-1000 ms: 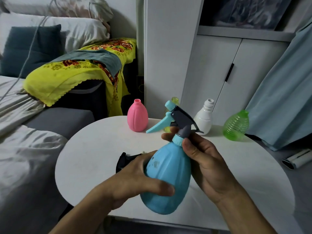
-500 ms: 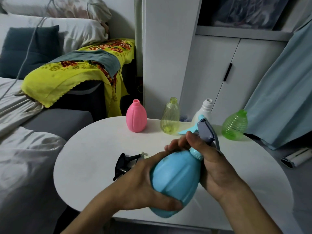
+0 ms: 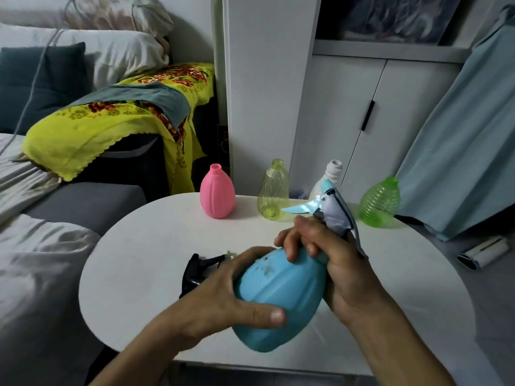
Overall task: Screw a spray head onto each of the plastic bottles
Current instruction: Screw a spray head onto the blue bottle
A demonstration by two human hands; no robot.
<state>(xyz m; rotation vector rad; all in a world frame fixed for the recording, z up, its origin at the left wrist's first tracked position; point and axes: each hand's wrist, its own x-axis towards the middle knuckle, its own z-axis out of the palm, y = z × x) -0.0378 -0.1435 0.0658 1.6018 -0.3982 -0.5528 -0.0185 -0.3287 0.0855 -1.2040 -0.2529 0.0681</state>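
Blue bottle (image 3: 281,299): neck & collar hidden under right hand (image 3: 331,263) fingers, so thread seating can't be told. Spray head (image 3: 333,213) motion-blurred, nozzle detail unclear. Left hand (image 3: 223,299) covers bottle's near-left side & part of black spray head (image 3: 199,267) on table (image 3: 139,260); its tube end barely shows. White bottle (image 3: 330,176) body mostly behind spray head. Both forearms cut off at bottom edge. Roller-like item (image 3: 483,252) on floor too small to identify.
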